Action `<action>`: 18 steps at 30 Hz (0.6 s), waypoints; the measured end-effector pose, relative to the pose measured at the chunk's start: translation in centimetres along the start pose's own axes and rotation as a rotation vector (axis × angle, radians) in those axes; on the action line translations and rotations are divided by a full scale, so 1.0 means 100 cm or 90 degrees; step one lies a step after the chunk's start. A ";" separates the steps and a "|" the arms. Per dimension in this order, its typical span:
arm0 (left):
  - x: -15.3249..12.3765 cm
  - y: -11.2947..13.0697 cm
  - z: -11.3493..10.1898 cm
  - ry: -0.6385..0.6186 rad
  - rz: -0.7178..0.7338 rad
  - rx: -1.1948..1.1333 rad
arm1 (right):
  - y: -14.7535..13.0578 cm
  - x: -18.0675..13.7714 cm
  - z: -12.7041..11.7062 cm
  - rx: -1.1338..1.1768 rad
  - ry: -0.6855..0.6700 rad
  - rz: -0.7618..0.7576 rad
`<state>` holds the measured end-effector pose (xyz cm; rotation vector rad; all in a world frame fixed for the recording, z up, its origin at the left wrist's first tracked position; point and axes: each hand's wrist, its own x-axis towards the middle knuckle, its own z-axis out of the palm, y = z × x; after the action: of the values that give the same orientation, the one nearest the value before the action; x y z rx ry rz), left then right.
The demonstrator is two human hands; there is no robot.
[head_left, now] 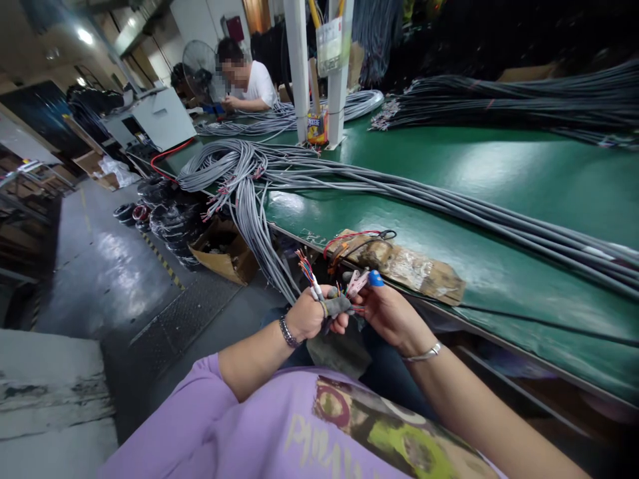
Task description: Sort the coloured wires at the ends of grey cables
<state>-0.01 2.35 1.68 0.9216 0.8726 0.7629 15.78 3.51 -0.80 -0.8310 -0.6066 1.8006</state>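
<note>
My left hand (312, 314) is closed around grey cables (279, 269) that hang down from the bench edge. Above its fist stick up stripped ends with thin coloured wires (305, 266). Its fingers show grey finger covers (338, 305). Just beside it, my right hand (392, 313) is pinched closed, with a blue cover (375, 278) on one fingertip. A small pale pink clip-like piece (356, 283) shows at its fingertips, and more fine wire ends lie between the two hands. Exactly how the right fingers grip is partly hidden.
Long grey cables (399, 178) run along the green bench (479, 163). At its edge lies a taped cardboard piece (414, 266) with red and black leads. A white post (298, 73) rises behind. Another person (257, 83) sits beyond. An open carton (224, 256) stands on the floor.
</note>
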 end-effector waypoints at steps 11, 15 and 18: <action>0.006 -0.004 0.003 -0.010 -0.019 0.002 | 0.005 0.006 0.003 0.061 -0.006 -0.028; 0.005 -0.005 0.003 -0.015 -0.025 0.006 | 0.007 0.006 0.001 0.069 -0.017 -0.027; 0.004 -0.005 0.003 -0.007 -0.028 0.007 | 0.007 0.004 0.002 0.081 -0.025 -0.011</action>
<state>0.50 2.39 1.24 0.9131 0.8849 0.7152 15.11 3.64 -1.34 -0.7027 -0.5169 1.8231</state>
